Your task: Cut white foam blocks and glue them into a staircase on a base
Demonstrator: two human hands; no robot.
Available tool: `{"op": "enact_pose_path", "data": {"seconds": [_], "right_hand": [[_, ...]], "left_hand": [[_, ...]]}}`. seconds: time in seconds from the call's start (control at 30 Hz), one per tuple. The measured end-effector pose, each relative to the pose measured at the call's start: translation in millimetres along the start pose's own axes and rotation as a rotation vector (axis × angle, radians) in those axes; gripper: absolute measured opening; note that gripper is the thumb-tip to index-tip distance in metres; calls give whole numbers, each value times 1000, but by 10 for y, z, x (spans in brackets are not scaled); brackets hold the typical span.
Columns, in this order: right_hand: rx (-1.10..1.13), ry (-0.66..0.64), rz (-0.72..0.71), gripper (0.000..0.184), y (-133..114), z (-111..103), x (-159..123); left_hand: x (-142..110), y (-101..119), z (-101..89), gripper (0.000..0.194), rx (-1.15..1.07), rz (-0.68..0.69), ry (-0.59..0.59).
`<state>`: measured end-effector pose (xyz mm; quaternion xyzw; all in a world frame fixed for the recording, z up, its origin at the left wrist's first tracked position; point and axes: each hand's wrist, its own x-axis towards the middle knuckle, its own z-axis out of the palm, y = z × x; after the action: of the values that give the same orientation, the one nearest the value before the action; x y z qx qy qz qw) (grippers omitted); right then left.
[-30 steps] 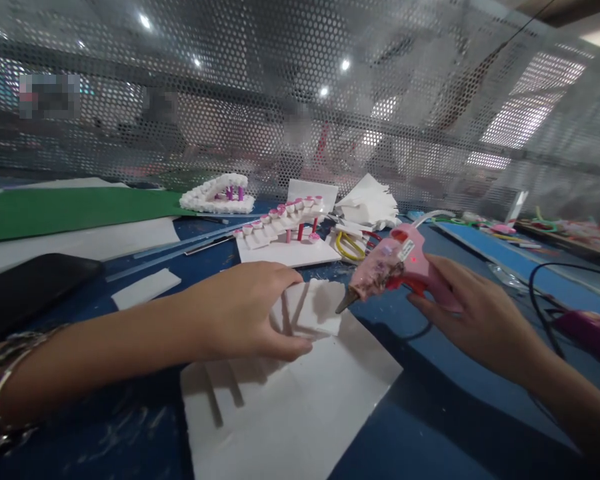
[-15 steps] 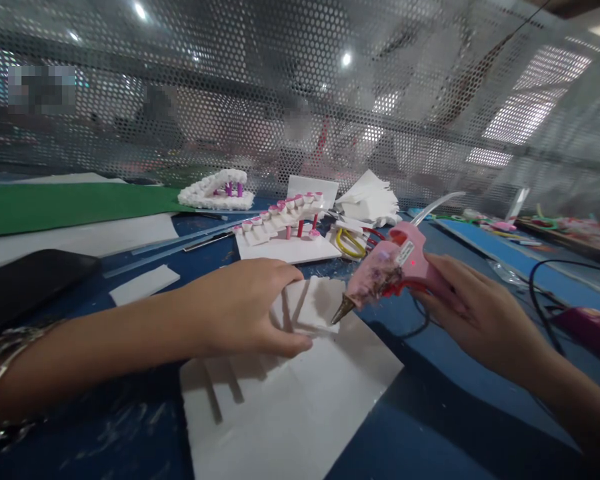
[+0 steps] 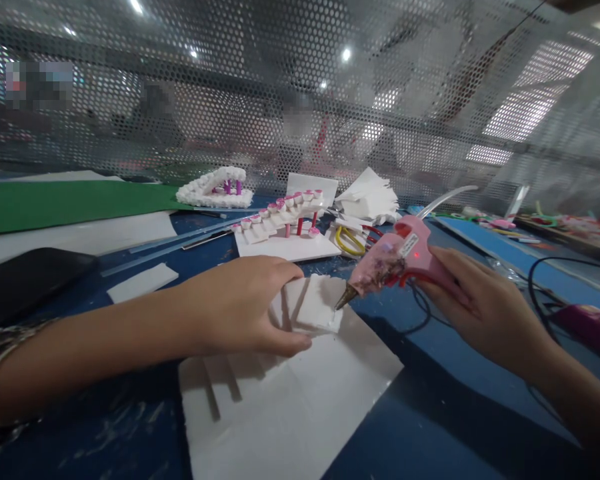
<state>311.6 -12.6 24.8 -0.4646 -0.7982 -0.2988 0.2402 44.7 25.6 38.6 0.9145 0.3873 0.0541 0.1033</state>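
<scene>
My left hand [image 3: 260,310] grips a small white foam staircase [image 3: 317,303], thumb on the near side and fingers partly hidden behind it. Part of the staircase is covered by the hand. It stands over a white foam board [image 3: 290,413]. A pink hot glue gun [image 3: 393,257] is held by its handle in my right hand [image 3: 485,307]. Its metal nozzle points down and left and meets the right edge of the top step, where a shiny line of clear glue shows. A clear glue stick [image 3: 447,199] sticks out of the gun's back.
Behind stands a finished-looking staircase model [image 3: 285,217] with pink trim, beside yellow-handled scissors [image 3: 349,241]. A white fluffy model [image 3: 215,188], a green sheet [image 3: 80,203] and a black phone-like slab [image 3: 35,283] lie left. A black cable [image 3: 533,287] runs at right.
The glue gun's nozzle has moved slightly up and right along the step's edge, leaving a clear glue line. My left hand keeps its hold on the staircase.
</scene>
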Motion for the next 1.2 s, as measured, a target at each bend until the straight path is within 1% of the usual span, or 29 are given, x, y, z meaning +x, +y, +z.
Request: {"op": "enact_pose_path", "data": {"seconds": [0.23,0.43,0.67,0.77,0.9,1.0,1.2], "right_hand": [[-25,11,40,27,40,15,-14],[-30,25,46,26,50,16,1],[-34,20,119,28,44,21,8],[-75,-1,127,32,38,12,-4],[-110,21,79,42,24,9,-13],[-91,10,85,38,19,13,-3],[-36,-51,112,31,25,-10,14]], "left_hand": [[-9,2,9,62,4,-5,7],[-22,6,3,61,13,-3,16],[-19,16,-11,58,24,-8,1],[-20,20,-16,58,19,-5,-5],[-14,18,-16,62,8,-5,-9],[-11,20,-20,63,7,-6,-10],[-19,34,-27,58,23,-11,-22]]}}
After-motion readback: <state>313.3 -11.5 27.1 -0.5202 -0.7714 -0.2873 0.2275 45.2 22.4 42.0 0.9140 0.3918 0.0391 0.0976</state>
